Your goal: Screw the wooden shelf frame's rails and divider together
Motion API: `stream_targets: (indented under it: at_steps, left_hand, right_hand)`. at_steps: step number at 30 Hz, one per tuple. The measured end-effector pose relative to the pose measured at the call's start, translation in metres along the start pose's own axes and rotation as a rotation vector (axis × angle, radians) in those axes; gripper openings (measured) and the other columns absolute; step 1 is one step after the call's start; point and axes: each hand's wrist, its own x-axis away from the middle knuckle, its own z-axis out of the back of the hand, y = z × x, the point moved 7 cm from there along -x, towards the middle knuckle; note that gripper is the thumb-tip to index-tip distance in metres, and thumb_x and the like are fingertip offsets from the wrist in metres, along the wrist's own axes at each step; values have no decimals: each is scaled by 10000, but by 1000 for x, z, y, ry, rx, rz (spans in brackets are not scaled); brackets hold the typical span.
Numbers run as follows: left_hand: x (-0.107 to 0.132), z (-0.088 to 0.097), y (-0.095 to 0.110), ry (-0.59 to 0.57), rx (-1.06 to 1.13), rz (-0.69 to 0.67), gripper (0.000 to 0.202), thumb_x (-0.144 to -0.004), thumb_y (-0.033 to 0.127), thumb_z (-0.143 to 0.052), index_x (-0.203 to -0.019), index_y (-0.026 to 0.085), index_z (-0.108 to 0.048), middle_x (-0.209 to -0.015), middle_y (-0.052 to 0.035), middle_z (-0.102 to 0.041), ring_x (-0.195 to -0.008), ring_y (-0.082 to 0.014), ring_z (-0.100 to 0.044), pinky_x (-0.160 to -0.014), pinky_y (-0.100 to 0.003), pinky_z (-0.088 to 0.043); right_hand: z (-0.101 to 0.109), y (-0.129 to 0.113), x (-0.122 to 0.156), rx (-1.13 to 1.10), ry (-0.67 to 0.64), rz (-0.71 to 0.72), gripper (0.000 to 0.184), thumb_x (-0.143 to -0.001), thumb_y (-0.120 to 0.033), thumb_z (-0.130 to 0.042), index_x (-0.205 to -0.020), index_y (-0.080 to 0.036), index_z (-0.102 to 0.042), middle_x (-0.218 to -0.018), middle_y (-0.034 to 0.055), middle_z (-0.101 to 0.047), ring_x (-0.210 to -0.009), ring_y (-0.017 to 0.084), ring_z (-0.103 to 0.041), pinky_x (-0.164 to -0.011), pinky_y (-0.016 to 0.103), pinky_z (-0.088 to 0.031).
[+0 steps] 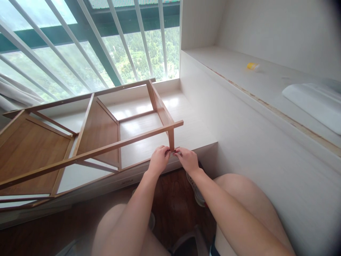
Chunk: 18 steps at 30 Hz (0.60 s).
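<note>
A wooden shelf frame [87, 142] lies on its side across a low white window platform [191, 131]. Its shelves and rails run from the far left to a short upright post [171, 139] near the middle. My left hand [159, 160] is closed in a pinch against the lower end of that post. My right hand [188, 159] is closed too, pinching a small metal piece [178, 153] against the same post end. What the piece is I cannot make out. Both hands touch each other at the post.
White window bars [125, 39] and glass stand behind the frame. A raised white ledge [239, 71] on the right carries a small yellow object [252, 65] and a white pillow [314, 103]. My knees and a shoe [197, 193] are over the dark wooden floor [170, 202].
</note>
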Motion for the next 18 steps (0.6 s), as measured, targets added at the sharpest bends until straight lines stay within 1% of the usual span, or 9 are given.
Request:
stream_targets:
  at_steps: [7,10,12,15,18]
  left_hand:
    - [-2,2,1,-19,24,13,184,-883,216,-491,-874,191,-674,-900,-59,-658,-853,-165,-599,-789,-282,-460]
    - [-3,3,1,-23,42,24,162,-877,228,-503,-854,189,-659,-889,-55,-662,-839,-157,-608,-780,-274,-465]
    - [-3,4,2,-15,53,35,141,-876,246,-512,-875,191,-642,-906,-49,-669,-852,-153,-616,-779,-267,-468]
    - [-2,7,1,15,72,90,167,-883,338,-530,-948,202,-602,-941,-41,-674,-847,-144,-633,-748,-256,-469]
    - [-2,11,3,58,52,188,288,-874,484,-532,-987,220,-551,-923,-22,-662,-771,-128,-641,-690,-244,-446]
  right_hand:
    - [-1,0,1,-35,1,3,160,-885,-352,-628,-998,-272,-709,-1011,13,-734,-910,191,-678,-780,277,-468]
    - [0,1,1,-38,16,5,157,-910,-343,-594,-996,-271,-703,-1020,8,-731,-905,181,-674,-777,268,-468]
    - [1,1,1,-40,25,19,179,-940,-341,-546,-1004,-269,-698,-1032,8,-727,-912,170,-669,-781,258,-464]
    - [2,-2,1,-32,27,41,232,-973,-346,-485,-1009,-259,-697,-1037,19,-722,-918,155,-659,-786,240,-451]
    - [2,-3,1,-3,15,31,242,-973,-366,-482,-980,-249,-693,-1004,19,-722,-895,150,-655,-751,227,-429]
